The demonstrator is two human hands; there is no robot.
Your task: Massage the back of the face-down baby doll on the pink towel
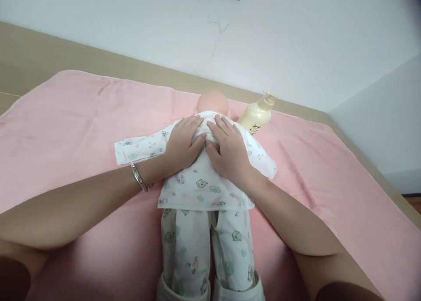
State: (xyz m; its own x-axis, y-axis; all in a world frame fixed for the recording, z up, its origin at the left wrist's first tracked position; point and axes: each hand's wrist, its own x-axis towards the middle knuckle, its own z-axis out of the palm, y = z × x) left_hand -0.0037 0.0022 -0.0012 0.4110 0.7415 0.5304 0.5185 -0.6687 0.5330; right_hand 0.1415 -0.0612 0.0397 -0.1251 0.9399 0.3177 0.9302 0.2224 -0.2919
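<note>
A baby doll (213, 102) lies face down, its bald head pointing away from me. It wears a white printed shirt (201, 184) and matching trousers (192, 248), with both sleeves spread out sideways. My left hand (184, 143) rests flat on the left of the doll's upper back, fingers stretched out, a silver bangle at the wrist. On the right side of the back lies my right hand (228, 149), also flat with its fingers extended. The two thumbs nearly meet at the middle of the back.
A pink blanket (88, 116) spreads beneath the doll over a wooden surface (33, 51). Beyond the doll's right shoulder, a cream-coloured pump bottle (258, 114) leans over. A white wall (148, 24) stands behind, with another at the right.
</note>
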